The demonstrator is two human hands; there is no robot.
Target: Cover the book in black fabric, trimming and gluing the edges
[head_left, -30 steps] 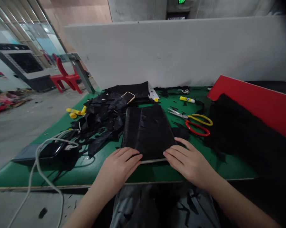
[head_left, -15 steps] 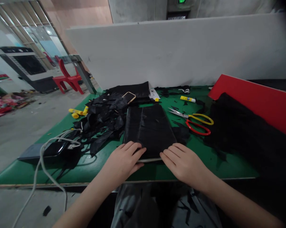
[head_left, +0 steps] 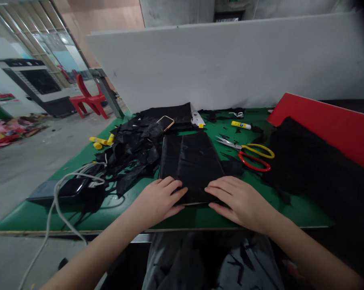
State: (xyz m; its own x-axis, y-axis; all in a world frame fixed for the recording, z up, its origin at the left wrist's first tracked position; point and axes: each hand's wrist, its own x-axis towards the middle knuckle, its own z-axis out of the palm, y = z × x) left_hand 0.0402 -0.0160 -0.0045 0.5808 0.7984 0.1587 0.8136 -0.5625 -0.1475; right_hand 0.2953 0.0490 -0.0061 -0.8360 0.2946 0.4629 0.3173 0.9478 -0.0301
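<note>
A flat rectangular panel (head_left: 194,157) covered in black sheet material lies on the green tabletop in front of me. A thin pale line shows along its near edge. At that edge's left corner, my left hand (head_left: 162,199) has its fingers on the black cover and its thumb at the front. My right hand (head_left: 236,199) grips the right corner the same way, thumb low against the edge. Scissors (head_left: 245,152) with one yellow and one red handle lie spread to the panel's right. Black scraps (head_left: 133,157) are heaped at its left.
Behind the scraps sit a black-covered block (head_left: 172,114) and a phone (head_left: 165,123). A glue stick (head_left: 241,125) lies beyond the scissors. Black material (head_left: 309,169) and a red board (head_left: 321,127) fill the right. White cables (head_left: 56,197) trail over the left edge; a white panel (head_left: 224,64) stands behind.
My right thumb has come into sight at the panel's front edge, and the right fingers have shifted slightly up over the cover. The view has tilted a little downward.
</note>
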